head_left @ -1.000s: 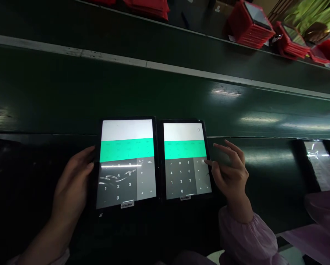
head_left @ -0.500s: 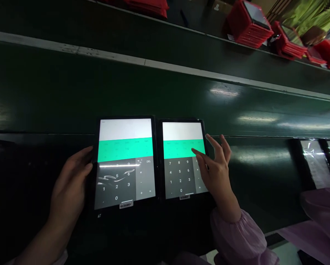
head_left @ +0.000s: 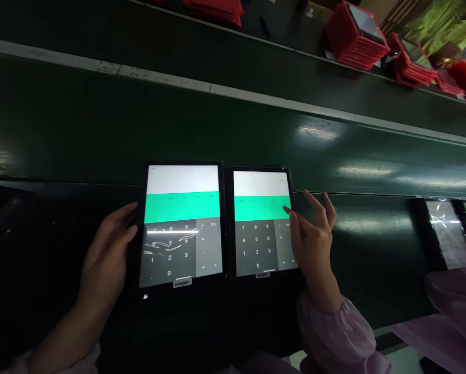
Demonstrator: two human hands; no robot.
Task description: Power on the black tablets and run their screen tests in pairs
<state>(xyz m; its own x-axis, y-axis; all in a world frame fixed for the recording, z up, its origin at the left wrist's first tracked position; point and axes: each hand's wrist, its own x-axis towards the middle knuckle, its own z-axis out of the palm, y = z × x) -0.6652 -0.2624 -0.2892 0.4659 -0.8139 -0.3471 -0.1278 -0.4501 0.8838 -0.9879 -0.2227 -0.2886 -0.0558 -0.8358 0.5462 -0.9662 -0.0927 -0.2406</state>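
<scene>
Two tablets lie side by side, each lit with a calculator: white display, green band and grey number keys. My left hand (head_left: 108, 249) grips the left edge of the left tablet (head_left: 182, 205), fingers and thumb closed at its dark rim. Over the right tablet (head_left: 254, 208) is my right hand (head_left: 314, 234), its index fingertip at the right part of the green band. The other fingers are spread apart, and nothing is held in them. A few small characters show in the right tablet's display. Barcode labels stick out at the bottom of both tablets.
Beyond a pale metal strip (head_left: 170, 80), stacks of red sleeves (head_left: 355, 41) stand on the far shelf, some with tablets on top. More wrapped tablets (head_left: 447, 228) lie at the right. A purple sleeve (head_left: 451, 296) of another person shows at the lower right.
My right index finger has moved right along the green band. Characters have appeared in the right tablet's display. Both tablets sit slightly further right in view.
</scene>
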